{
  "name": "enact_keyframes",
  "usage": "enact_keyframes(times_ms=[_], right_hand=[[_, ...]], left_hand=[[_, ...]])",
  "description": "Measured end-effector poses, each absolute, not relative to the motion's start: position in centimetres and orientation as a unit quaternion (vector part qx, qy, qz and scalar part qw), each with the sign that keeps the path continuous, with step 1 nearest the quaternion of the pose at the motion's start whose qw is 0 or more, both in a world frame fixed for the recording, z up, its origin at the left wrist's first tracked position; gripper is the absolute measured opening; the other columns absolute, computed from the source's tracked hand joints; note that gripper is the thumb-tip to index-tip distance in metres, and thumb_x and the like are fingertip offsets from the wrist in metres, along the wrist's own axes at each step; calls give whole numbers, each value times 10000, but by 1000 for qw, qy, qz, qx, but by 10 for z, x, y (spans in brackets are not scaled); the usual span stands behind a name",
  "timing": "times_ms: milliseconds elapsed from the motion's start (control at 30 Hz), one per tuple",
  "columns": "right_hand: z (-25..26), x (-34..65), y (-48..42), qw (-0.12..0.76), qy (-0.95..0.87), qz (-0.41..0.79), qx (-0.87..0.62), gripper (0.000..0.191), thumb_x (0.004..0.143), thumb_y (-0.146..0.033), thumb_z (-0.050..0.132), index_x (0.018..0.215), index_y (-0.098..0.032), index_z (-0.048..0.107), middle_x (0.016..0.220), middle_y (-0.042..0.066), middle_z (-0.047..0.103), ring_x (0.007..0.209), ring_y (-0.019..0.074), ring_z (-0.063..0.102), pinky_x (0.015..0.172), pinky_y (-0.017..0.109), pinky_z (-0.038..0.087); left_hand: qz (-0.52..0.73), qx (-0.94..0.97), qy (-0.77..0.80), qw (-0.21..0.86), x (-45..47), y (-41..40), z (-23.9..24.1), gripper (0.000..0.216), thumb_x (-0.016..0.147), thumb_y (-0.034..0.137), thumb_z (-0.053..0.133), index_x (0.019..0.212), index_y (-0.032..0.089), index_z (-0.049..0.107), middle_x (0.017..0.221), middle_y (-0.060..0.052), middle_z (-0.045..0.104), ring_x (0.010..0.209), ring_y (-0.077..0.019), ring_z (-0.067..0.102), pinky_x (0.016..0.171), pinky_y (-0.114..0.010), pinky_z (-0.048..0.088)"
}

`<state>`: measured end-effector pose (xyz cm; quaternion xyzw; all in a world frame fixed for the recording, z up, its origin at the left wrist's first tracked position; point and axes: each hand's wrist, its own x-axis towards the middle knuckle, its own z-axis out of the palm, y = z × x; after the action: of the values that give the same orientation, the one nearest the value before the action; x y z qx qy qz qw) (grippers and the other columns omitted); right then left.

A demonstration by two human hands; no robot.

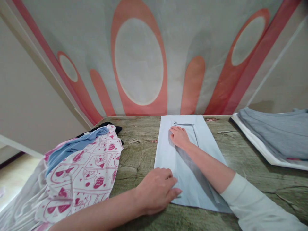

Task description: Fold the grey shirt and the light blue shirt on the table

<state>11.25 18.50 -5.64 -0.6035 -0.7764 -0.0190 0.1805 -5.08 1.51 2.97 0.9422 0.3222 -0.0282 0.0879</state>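
A light blue garment (187, 189), folded into a long rectangle, lies flat on the table with its far end at the back edge. Near that end it has a slit-like fold with a small dark mark and a thin dark line down one side. My right hand (179, 137) rests on the upper part of the cloth, its fingers slightly bent and laid against the fabric. Closer to me, my left hand (157, 191) is at the garment's lower left edge, thumb apart from the loosely curled fingers. Its fingertips are partly hidden, and I see no cloth gripped in it.
To the left, a loose pile holds a white cloth with pink print (96, 170), a blue garment (72, 149) and something black (117, 129). Folded grey and white clothes (276, 131) are stacked at the right. The wood-patterned table (134, 150) meets a patterned backdrop (175, 80).
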Motion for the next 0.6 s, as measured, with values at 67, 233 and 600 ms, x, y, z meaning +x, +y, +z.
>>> enact_keyframes(times_ms=[67,233,600], right_hand=[[-56,112,185,185,-776,-21,-603,339,827,-186,417,1125,-205,577,1250,54,535,1094,220,452,907,339,285],[-55,112,184,190,-776,-26,-600,336,819,-188,429,1119,-204,579,1242,50,543,1086,217,458,908,334,287],[-55,114,183,188,-777,-26,-600,338,825,-182,415,1118,-214,579,1245,51,538,1095,220,457,906,347,293]], left_hand=[[4,938,336,89,-50,29,28,346,944,337,280,1138,160,505,1116,-93,565,1004,-202,531,875,-359,421],[-4,956,282,79,-50,64,7,467,940,327,282,1361,125,277,1444,-108,268,1330,-201,212,1075,-392,202],[-43,963,228,138,-62,45,2,603,920,474,295,1414,144,189,1474,-114,167,1359,-218,112,1102,-427,123]])
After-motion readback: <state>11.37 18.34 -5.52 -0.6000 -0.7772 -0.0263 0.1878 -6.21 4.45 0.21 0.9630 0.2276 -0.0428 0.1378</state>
